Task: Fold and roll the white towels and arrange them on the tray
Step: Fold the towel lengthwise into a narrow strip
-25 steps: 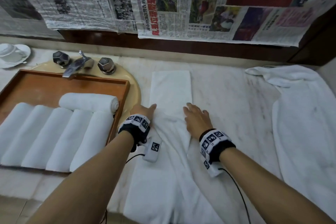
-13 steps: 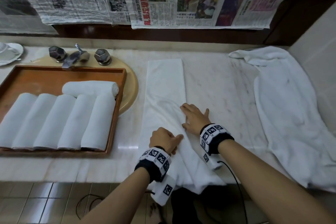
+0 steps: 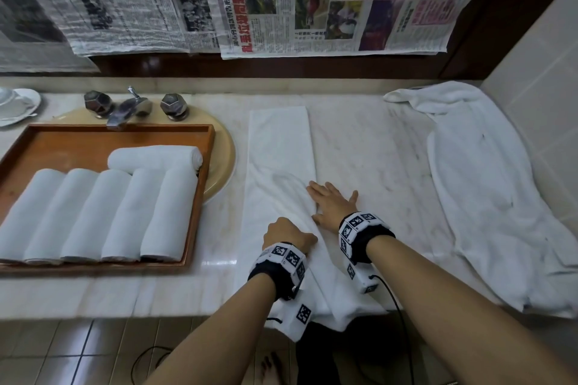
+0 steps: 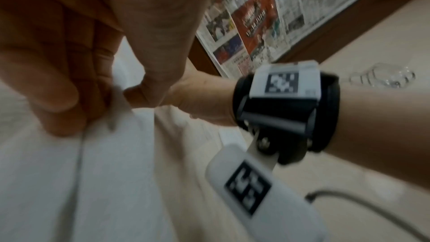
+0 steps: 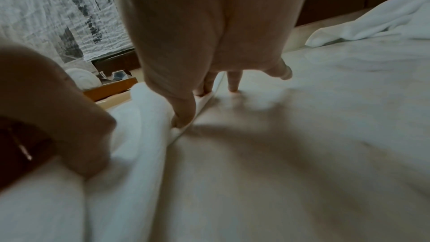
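Six rolled white towels [image 3: 93,212] fill the wooden tray [image 3: 200,197] at 9 o'clock (long folded white towel [image 3: 281,147] unrolled, crumpled white towel [image 3: 488,197] at 3 o'clock untouched), left hand [image 3: 286,233] pinching its fold, right hand [image 3: 331,203] pressing flat.

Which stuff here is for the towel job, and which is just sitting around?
For the job:
folded towel, pinched by left hand, pressed flat by right hand
rolled towels
wooden tray
loose towel waiting at right

Just lying about:
tap
newspapers
white dish
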Demonstrator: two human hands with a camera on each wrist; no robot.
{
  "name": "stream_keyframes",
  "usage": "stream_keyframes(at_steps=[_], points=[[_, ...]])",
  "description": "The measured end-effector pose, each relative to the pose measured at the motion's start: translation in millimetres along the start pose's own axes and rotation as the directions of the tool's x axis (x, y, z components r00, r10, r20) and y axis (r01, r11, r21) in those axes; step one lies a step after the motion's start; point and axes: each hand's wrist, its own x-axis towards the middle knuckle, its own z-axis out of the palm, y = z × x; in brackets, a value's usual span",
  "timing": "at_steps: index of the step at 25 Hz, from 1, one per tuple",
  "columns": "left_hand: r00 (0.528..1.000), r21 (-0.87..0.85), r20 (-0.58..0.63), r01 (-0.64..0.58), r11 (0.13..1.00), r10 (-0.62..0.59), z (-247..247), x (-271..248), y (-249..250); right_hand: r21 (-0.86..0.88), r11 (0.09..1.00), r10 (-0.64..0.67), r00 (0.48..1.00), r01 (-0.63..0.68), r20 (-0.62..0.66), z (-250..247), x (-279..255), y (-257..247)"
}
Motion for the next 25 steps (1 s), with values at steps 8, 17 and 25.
stream_keyframes(at_steps=[8,17,25], points=[[0.991,-0.462,0.134,0.078,0.883,-0.017,-29.7,-6.6,-34.7,0.036,0.999,0.017,1.000,-0.018,0.014,0.3,1.8,-2.0],[0.966,-0.030,0.234,-0.104,0.994,0.109,-17.2,-30.6,-100.9,0.053,0.998,0.032,0.999,-0.033,0.023,-0.5,3.0,-5.2],[0.904,0.056,0.378,-0.241,0.969,0.202,-26.5,-41.2,-118.5,0.120,0.989,0.100,0.992,-0.090,-0.074,8.3,1.1,-8.2]])
